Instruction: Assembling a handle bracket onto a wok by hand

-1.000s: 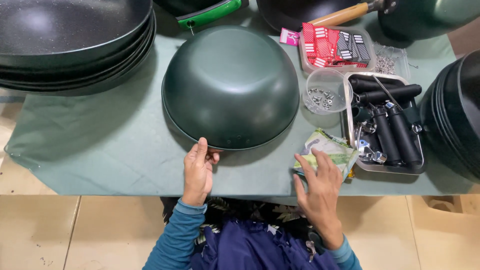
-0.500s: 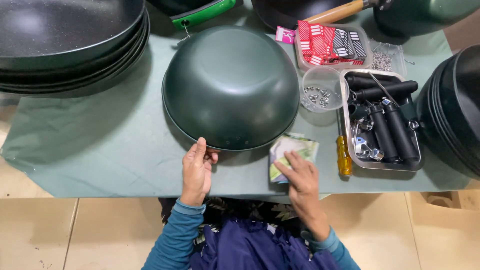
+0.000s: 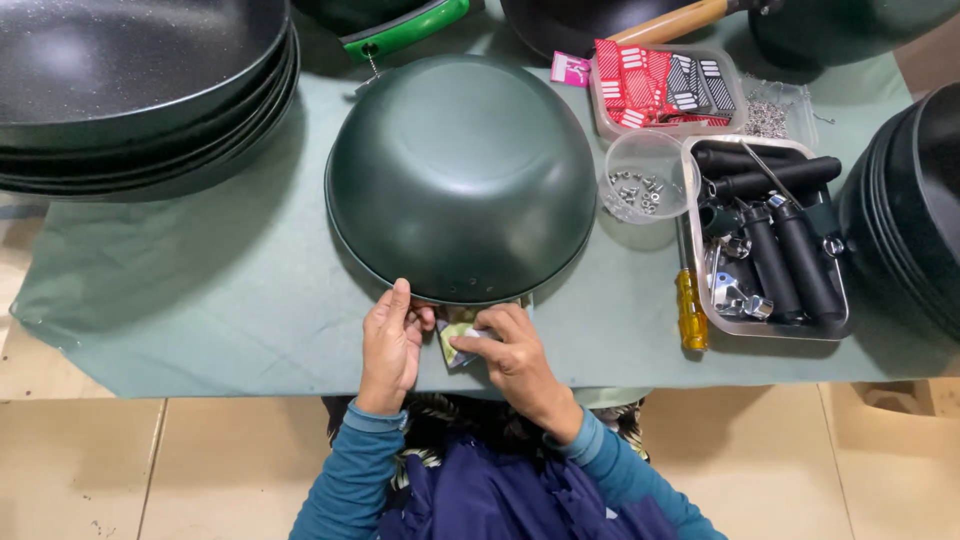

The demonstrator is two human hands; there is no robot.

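Observation:
A dark green wok (image 3: 460, 175) lies upside down in the middle of the table. My left hand (image 3: 392, 345) rests at its near rim, fingers touching the edge. My right hand (image 3: 510, 355) holds a small green and white paper packet (image 3: 455, 335) against the table, right under the wok's near rim. Both hands sit close together, almost touching.
The table wears a green cloth (image 3: 200, 290). Stacked black pans (image 3: 130, 90) stand at the far left, more (image 3: 910, 220) at the right. A metal tray of black handles (image 3: 770, 240), a clear cup of screws (image 3: 640, 185), a yellow-handled screwdriver (image 3: 690, 305) and a box of red cards (image 3: 660, 85) lie right of the wok.
My right hand has slid the packet leftward along the table's near edge, from beside the tray to under the wok's rim next to my left hand.

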